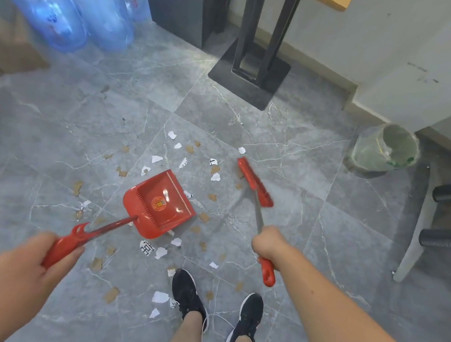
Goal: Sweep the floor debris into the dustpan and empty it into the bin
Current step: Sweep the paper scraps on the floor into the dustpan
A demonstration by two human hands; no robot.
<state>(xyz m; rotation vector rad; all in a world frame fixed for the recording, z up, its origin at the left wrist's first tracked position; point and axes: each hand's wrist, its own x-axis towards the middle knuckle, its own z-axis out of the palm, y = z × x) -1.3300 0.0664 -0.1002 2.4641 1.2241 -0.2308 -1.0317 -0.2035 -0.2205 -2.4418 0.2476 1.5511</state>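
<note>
Red dustpan [160, 204] empty; scraps [163, 253] lie all around it; bin [387, 149] beyond; left hand [31, 263] grips its handle, right hand [267, 244] grips broom [255, 183]; sweeping barely begun

Left hand [34, 266] wraps its grip round the dustpan [158, 205] handle, near side. Right hand [267, 244], right of the dustpan, appears fisted on the broom [256, 182] shaft; both forearms reach forward.

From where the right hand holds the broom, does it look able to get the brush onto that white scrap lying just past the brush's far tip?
Probably yes. The right hand grips the broom, and the white scrap lies just beyond the brush's far end on bare floor, with nothing between them. A slight push forward should cover it.
</note>
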